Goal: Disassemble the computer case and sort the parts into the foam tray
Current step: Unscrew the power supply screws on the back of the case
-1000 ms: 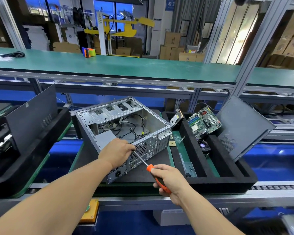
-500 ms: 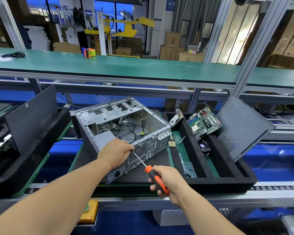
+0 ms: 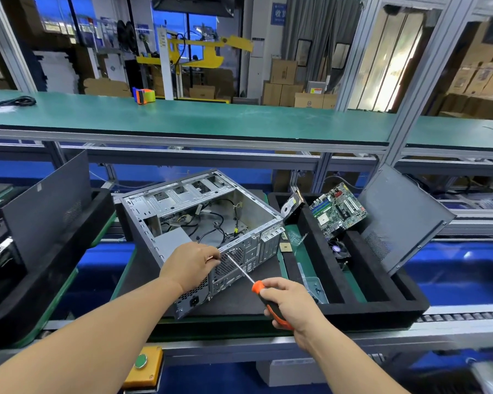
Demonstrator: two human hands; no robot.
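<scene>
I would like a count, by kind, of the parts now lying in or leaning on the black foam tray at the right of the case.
Motherboard: 1
Hard drive: 1
Cooling fan: 1
Side panel: 1
Metal bracket: 1
Processor chip: 1
Total: 6
The chip rests at the foam tray edge.

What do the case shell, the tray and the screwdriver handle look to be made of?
Case shell: bare sheet metal, probably steel; dull silver, punched and folded.
Tray: black foam, matte, thick soft-edged walls.
Screwdriver handle: orange and black, likely plastic or rubber; shaft bright metal.
</scene>
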